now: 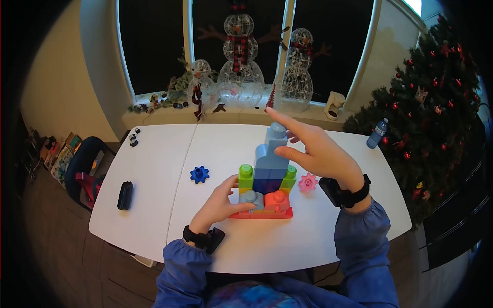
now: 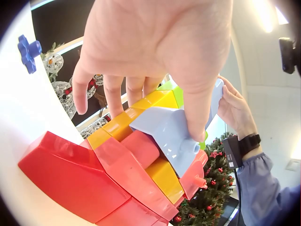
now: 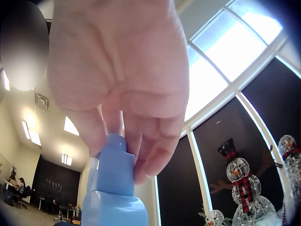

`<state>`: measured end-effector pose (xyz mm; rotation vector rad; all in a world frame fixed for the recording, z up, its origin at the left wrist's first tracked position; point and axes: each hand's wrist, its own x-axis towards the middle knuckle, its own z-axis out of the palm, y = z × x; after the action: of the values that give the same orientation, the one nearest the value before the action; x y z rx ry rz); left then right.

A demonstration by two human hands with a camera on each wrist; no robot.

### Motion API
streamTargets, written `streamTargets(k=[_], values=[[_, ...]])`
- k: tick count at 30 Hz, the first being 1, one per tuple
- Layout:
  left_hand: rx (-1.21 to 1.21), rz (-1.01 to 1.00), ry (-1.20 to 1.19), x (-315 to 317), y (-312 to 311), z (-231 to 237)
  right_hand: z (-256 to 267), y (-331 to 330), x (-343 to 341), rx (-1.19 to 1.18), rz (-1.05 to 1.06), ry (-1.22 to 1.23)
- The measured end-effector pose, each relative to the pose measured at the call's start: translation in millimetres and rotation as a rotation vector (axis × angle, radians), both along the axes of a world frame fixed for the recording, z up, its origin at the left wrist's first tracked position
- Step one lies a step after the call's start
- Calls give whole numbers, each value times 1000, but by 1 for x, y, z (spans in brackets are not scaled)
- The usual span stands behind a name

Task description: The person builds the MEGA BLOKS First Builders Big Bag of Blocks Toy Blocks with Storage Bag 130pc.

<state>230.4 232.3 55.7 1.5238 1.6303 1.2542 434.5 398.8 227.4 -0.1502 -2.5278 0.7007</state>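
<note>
A tower of toy building blocks stands on a red base (image 1: 277,214) on the white table. My left hand (image 1: 214,206) grips its lower left part, with the thumb on a grey-blue block (image 2: 162,125) and the fingers reaching behind. At the top, my right hand (image 1: 321,151) pinches a small light blue block (image 3: 113,172) between thumb and fingers, its index finger pointing up past it. Under that block come more light blue blocks (image 1: 271,158) and a dark blue layer (image 1: 267,185). Green blocks (image 1: 246,172) flank the tower, and a coral block (image 1: 277,200) sits at the front.
A blue gear (image 1: 199,174) lies left of the tower and a pink gear (image 1: 308,183) to its right. A black case (image 1: 125,195) rests on the left of the table (image 1: 149,226). A water bottle (image 1: 377,133) stands near the right edge, beside a Christmas tree (image 1: 411,113).
</note>
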Motion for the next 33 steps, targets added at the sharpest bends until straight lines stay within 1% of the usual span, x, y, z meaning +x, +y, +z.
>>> streamTargets(k=[2, 3, 4, 7, 10, 12, 13, 15, 19, 22, 24, 25, 28, 29, 32, 33], values=[[50, -8, 29, -1, -2, 0, -22, -9, 8, -118, -86, 59], [91, -16, 41, -4, -4, -2, -34, -2, 13, -159, -83, 38], [131, -25, 53, -7, -4, -5, -46, -1, 16, -158, -101, 67], [84, 192, -8, -39, -4, -13, -81, -2, 26, -169, -151, 139], [-22, 469, 389, -81, 2, -16, -108, -5, 26, -232, -205, 194], [-114, 630, 519, -108, 10, -30, -117, -9, 25, -304, -257, 221], [-159, 711, 584, -118, 13, -35, -118, -12, 24, -282, -268, 226], [-245, 670, 631, -129, 21, -40, -119, -14, 24, -239, -291, 238], [-369, 620, 678, -140, 31, -51, -125, -12, 23, -265, -255, 292], [-353, 589, 773, -140, 32, -50, -128, -11, 23, -282, -256, 299], [-248, 621, 720, -131, 25, -44, -127, -13, 22, -280, -262, 296], [-196, 637, 695, -121, 19, -34, -128, -13, 21, -279, -254, 304], [-77, 577, 366, -79, -7, -2, -131, -10, 20, -282, -240, 325], [6, 510, 358, -69, -17, -4, -132, -9, 20, -285, -239, 331], [94, 378, 94, -33, -40, 5, -135, -9, 19, -293, -239, 347], [88, 338, 79, -24, -47, 8, -135, -9, 19, -294, -240, 351]])
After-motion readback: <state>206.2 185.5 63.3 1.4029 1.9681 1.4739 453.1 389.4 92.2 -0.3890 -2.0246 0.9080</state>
